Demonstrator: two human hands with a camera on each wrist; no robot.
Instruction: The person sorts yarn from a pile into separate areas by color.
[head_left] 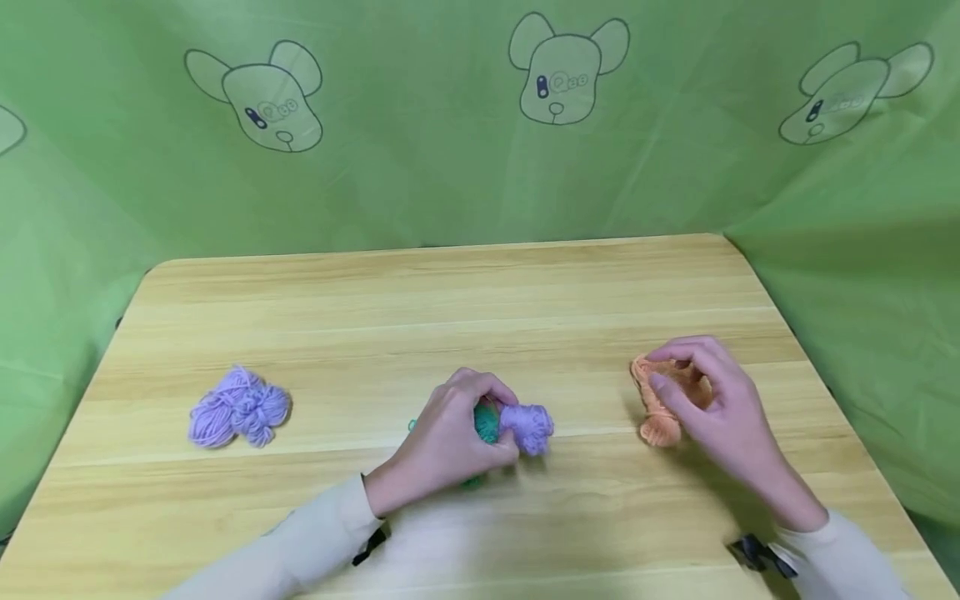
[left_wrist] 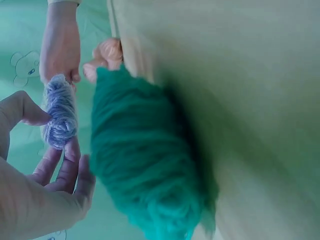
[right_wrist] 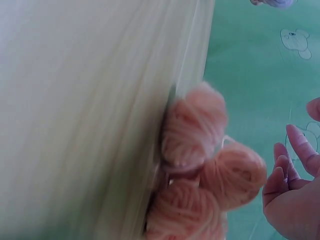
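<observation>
My left hand [head_left: 453, 429] pinches a small lavender yarn ball [head_left: 527, 429] between thumb and fingers; the left wrist view shows the grip on the ball [left_wrist: 61, 112] plainly. Green yarn [head_left: 486, 422] lies beneath that hand and is mostly covered by it in the head view. Over on the right, my right hand [head_left: 723, 408] hovers above orange yarn balls [head_left: 660, 429], thumb and fingers spread apart. In the right wrist view, a gap separates its fingers [right_wrist: 300, 142] from the stacked orange balls [right_wrist: 235, 175], and nothing is between them.
More lavender yarn balls [head_left: 236, 407] lie together on the left side of the wooden table [head_left: 450, 317]. A green cloth [head_left: 420, 150] printed with animal heads hangs behind the table and along its sides.
</observation>
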